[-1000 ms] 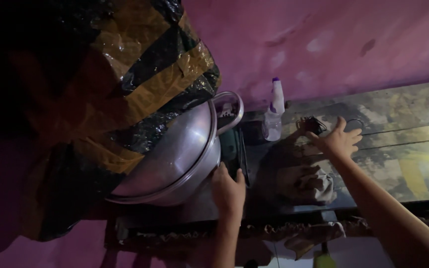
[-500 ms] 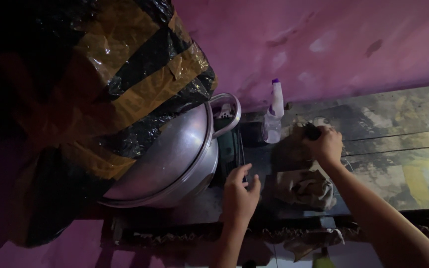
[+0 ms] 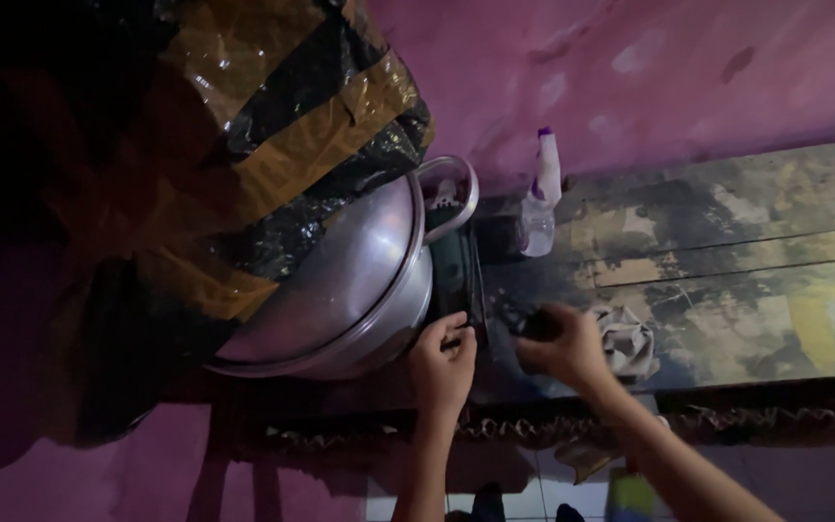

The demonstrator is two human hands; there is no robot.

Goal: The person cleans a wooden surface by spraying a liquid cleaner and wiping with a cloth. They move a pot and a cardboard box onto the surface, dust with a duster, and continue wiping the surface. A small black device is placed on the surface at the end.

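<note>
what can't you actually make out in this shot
- What the right hand holds: a small dark thing, lost in dim light and behind the fingers, head view.
- Dark green device under the left hand: its kind is unclear, half hidden by the metal pot.
- Pot contents: covered by its lid and the black-and-yellow bag.
- Right forearm: cut off by the bottom edge.

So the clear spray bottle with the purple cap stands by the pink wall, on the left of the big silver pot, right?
Not quite. The head view shows the clear spray bottle with the purple cap standing by the pink wall, but to the right of the big silver pot, not the left.
</note>
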